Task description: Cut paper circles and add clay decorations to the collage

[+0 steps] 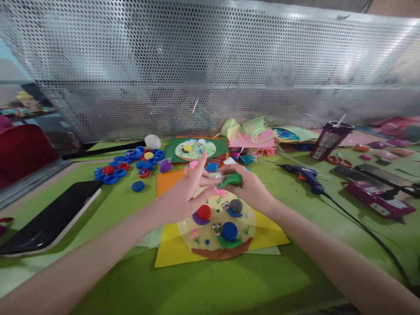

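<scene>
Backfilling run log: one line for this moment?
right hand: holds green packet | left hand: at its clear plastic, grip unclear | below: round snail picture on yellow paper

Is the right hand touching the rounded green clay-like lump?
Touching. The head view shows the right hand curled around the green lump, gripping it with no visible gap between them.

Bare, slender forearms [108, 245] taper to slim, apparently bare fingers [201, 164].
</scene>
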Action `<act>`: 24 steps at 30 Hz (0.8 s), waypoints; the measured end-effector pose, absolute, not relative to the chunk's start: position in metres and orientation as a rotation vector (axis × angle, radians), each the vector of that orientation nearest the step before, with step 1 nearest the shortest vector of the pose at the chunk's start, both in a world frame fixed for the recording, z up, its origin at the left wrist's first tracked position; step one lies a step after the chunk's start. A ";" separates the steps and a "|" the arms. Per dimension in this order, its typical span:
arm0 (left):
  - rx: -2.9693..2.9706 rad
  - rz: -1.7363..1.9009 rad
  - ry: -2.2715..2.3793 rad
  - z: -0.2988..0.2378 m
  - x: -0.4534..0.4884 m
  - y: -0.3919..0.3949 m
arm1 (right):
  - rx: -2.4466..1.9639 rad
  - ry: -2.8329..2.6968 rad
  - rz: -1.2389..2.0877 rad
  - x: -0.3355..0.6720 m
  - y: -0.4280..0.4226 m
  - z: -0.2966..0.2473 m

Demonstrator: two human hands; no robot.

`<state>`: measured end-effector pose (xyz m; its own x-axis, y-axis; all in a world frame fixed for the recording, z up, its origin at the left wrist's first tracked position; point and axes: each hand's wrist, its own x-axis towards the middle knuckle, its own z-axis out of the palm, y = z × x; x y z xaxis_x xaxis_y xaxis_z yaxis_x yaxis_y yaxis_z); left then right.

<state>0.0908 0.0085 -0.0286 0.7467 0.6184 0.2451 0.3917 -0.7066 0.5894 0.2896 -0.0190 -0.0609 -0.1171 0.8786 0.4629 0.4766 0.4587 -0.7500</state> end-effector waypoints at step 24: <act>2.263 0.866 0.935 -0.037 0.097 0.013 | -1.194 -1.610 0.810 0.291 -0.020 -0.059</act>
<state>0.0973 0.0131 -0.0374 0.5532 0.7547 0.3527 0.4094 -0.6150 0.6739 0.2907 -0.0202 -0.0588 -0.0819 0.9517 0.2960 0.3294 0.3061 -0.8932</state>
